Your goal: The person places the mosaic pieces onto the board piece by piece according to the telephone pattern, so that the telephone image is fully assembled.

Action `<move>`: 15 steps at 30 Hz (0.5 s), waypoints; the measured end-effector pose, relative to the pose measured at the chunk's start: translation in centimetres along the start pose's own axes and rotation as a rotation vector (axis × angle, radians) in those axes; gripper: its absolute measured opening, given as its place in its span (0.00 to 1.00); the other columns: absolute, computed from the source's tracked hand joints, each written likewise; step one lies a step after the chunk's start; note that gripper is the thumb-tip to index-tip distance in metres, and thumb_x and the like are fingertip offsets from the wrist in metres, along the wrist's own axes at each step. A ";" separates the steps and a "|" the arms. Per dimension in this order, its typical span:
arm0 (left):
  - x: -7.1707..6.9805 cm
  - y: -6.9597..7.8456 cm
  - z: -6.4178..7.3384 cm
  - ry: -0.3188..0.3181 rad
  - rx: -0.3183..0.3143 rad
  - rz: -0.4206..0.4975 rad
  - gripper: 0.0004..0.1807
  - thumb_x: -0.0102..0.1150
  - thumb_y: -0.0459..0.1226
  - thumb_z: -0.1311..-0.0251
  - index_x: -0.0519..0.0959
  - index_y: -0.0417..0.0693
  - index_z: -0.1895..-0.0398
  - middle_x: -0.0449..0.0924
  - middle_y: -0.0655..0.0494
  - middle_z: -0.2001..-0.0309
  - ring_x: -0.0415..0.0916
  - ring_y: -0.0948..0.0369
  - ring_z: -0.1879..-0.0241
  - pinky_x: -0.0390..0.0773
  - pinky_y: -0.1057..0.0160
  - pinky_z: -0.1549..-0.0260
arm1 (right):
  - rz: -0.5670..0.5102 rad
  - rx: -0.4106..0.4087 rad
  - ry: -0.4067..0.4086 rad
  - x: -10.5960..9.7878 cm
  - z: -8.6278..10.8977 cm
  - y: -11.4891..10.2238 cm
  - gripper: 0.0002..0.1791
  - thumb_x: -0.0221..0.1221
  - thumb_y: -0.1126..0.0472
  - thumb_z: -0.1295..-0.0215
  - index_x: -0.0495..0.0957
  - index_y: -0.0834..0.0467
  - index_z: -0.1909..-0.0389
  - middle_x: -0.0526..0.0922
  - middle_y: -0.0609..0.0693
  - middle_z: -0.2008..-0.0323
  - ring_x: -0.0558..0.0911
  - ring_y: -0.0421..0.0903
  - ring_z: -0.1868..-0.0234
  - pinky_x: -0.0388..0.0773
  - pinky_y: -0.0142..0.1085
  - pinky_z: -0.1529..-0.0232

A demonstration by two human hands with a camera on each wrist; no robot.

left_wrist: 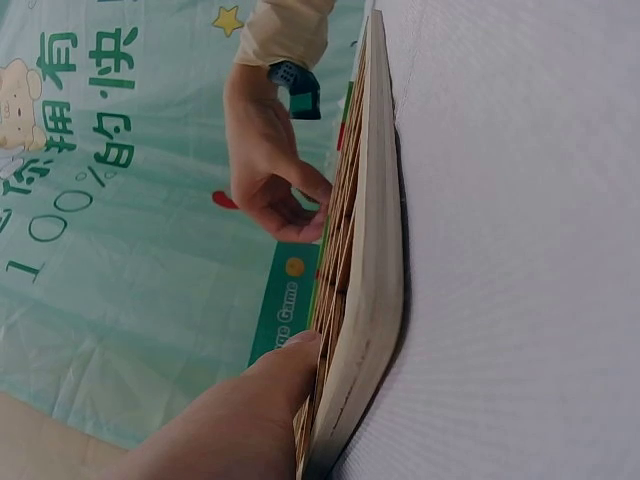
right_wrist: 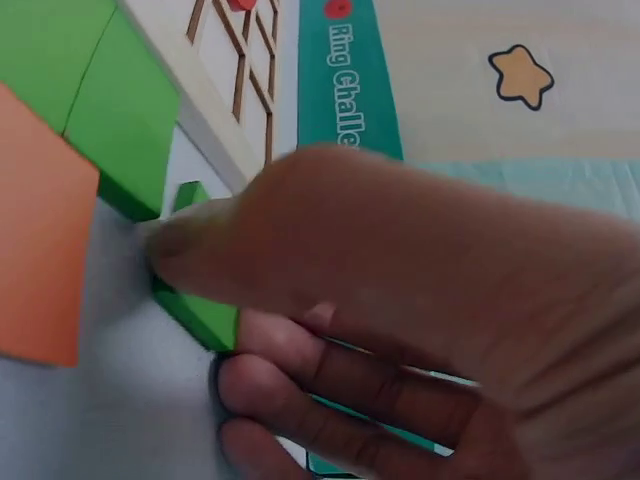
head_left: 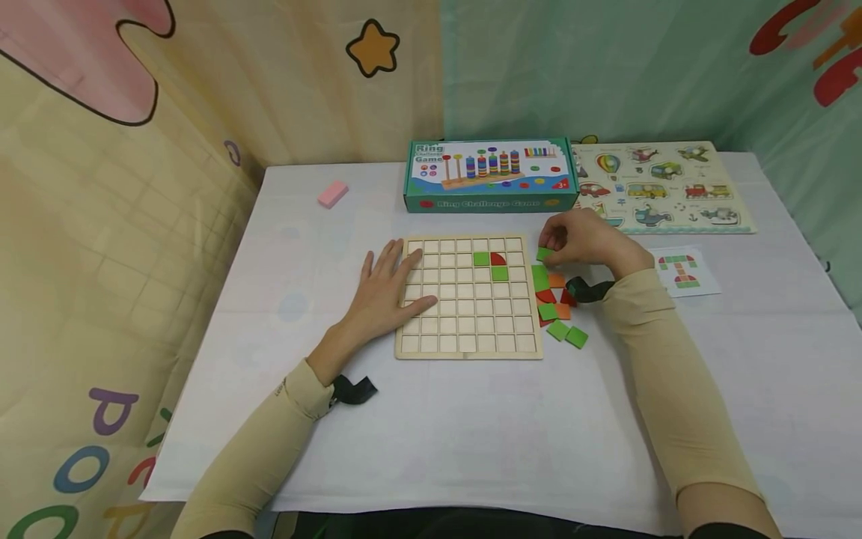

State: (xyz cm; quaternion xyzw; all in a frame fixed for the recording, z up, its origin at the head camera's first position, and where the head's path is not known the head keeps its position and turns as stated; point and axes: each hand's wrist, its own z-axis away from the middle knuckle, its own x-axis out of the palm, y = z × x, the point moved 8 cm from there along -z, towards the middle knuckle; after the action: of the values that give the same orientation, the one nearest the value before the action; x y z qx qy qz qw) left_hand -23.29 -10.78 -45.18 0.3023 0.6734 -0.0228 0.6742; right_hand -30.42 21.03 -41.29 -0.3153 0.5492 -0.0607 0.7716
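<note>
A wooden grid board (head_left: 465, 326) lies on the white table. My left hand (head_left: 387, 299) rests on its left side with fingers spread, the thumb reaching over the cells. Set in the upper right part of the grid are a green square tile (head_left: 481, 259), a red quarter-round tile (head_left: 497, 259) and a second green square (head_left: 500, 274). Off the board's upper right corner, my right hand (head_left: 586, 238) pinches a green tile (right_wrist: 205, 320) between thumb and fingers. Below that hand, loose green, red and orange tiles (head_left: 563, 311) lie in a small heap along the board's right edge.
Behind the board stands a Ring Challenge Game box (head_left: 488, 198). A picture board of vehicles (head_left: 663, 176) lies to its right. A white pattern card (head_left: 703, 281) is beside my right wrist. At the back left lies a pink block (head_left: 333, 195). Printed curtains surround the table.
</note>
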 end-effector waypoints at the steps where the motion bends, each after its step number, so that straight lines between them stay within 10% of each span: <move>1: 0.0 0.0 0.0 0.000 0.000 0.000 0.50 0.58 0.65 0.34 0.59 0.51 0.16 0.47 0.38 0.15 0.38 0.46 0.14 0.34 0.34 0.20 | 0.005 -0.004 0.008 0.0 -0.1 0.0 0.14 0.75 0.63 0.45 0.86 0.62 0.60 0.86 0.55 0.66 0.81 0.50 0.63 0.76 0.38 0.61; 9: 0.1 -0.1 -0.1 0.001 0.001 -0.005 0.50 0.59 0.65 0.34 0.59 0.51 0.17 0.47 0.39 0.15 0.38 0.46 0.14 0.34 0.34 0.20 | -0.031 -0.088 0.109 -0.2 -0.5 -2.1 0.13 0.74 0.62 0.44 0.84 0.61 0.59 0.85 0.55 0.65 0.80 0.49 0.64 0.77 0.38 0.61; 15: 0.2 -0.1 -0.1 -0.013 -0.007 -0.003 0.50 0.57 0.66 0.34 0.58 0.52 0.16 0.46 0.40 0.15 0.37 0.47 0.14 0.33 0.36 0.19 | 0.003 -0.186 0.040 2.4 -2.4 -6.4 0.12 0.74 0.62 0.43 0.84 0.59 0.60 0.85 0.53 0.66 0.81 0.47 0.64 0.79 0.41 0.57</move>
State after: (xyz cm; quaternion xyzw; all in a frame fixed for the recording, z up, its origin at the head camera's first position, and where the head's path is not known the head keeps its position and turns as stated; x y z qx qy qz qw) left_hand -23.40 -10.79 -45.38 0.2988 0.6695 -0.0237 0.6796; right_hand -29.99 13.86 -40.21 -0.3835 0.5682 -0.0147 0.7279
